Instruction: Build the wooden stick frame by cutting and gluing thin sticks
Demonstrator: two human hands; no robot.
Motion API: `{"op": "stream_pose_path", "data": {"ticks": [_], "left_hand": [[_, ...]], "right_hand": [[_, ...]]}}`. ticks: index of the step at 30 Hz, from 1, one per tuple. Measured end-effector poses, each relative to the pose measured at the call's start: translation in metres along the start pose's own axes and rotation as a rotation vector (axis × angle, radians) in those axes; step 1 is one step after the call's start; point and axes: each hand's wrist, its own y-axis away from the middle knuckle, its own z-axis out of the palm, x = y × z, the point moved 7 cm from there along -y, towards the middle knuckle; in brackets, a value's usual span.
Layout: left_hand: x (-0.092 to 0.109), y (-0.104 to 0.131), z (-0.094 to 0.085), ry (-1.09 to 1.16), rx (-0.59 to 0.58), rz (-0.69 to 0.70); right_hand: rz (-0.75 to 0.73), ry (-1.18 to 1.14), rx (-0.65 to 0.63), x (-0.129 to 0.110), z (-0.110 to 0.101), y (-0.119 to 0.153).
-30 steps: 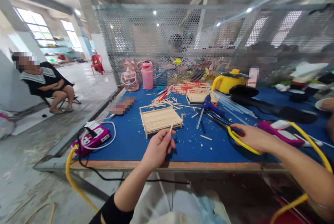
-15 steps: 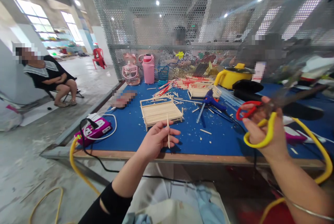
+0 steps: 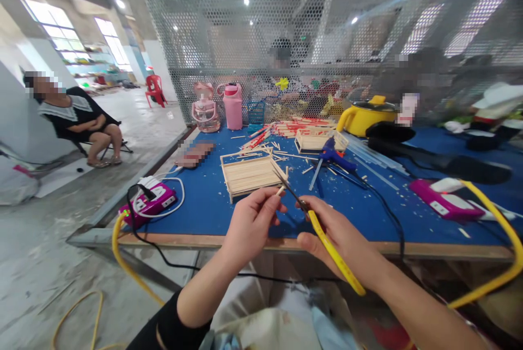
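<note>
My left hand (image 3: 255,216) pinches a short wooden stick (image 3: 280,190) near the table's front edge. Close beside it on the right, my right hand (image 3: 330,230) is wrapped round yellow-handled scissors (image 3: 335,255); their dark blades point up and left to the stick's tip. Just behind my left hand lies a small tray-like frame of wooden sticks (image 3: 251,176) with a low rail. A second, smaller stick frame (image 3: 316,142) stands farther back. To its right rests a blue glue gun (image 3: 333,155).
Loose sticks (image 3: 302,127) lie at the back. A pink phone (image 3: 195,155), purple power strips (image 3: 153,206), pink bottles (image 3: 232,108) and a yellow pot (image 3: 368,117) surround the work. Cables cross the front edge. A person (image 3: 73,110) sits at far left, beyond the table.
My right hand has come down and left from the right side with the scissors, bringing their blades to the stick. My left hand has shifted slightly, and less of the stick shows.
</note>
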Motion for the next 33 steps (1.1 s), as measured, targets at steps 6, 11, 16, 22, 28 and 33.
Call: {"op": "stream_pose_path", "data": {"ticks": [6,11,16,22,28,33], "left_hand": [[0.004,0.003,-0.002,-0.091,0.002,0.036],[0.008,0.003,-0.003,-0.140,-0.010,0.095],[0.012,0.003,-0.004,-0.208,-0.018,0.140],[0.013,0.008,-0.002,-0.304,-0.017,0.207],[0.016,0.012,0.002,-0.288,-0.013,0.233],[0.017,0.016,0.001,-0.317,0.030,0.251]], "right_hand": [[0.017,0.064,-0.025,-0.004,0.001,-0.002],[0.072,0.034,-0.007,-0.001,0.002,-0.003],[0.204,0.081,0.077,0.014,0.002,-0.004],[0.061,0.137,0.091,0.008,0.003,-0.004],[-0.067,0.180,0.162,0.004,0.003,0.000],[-0.090,0.181,0.160,0.003,0.000,-0.004]]}}
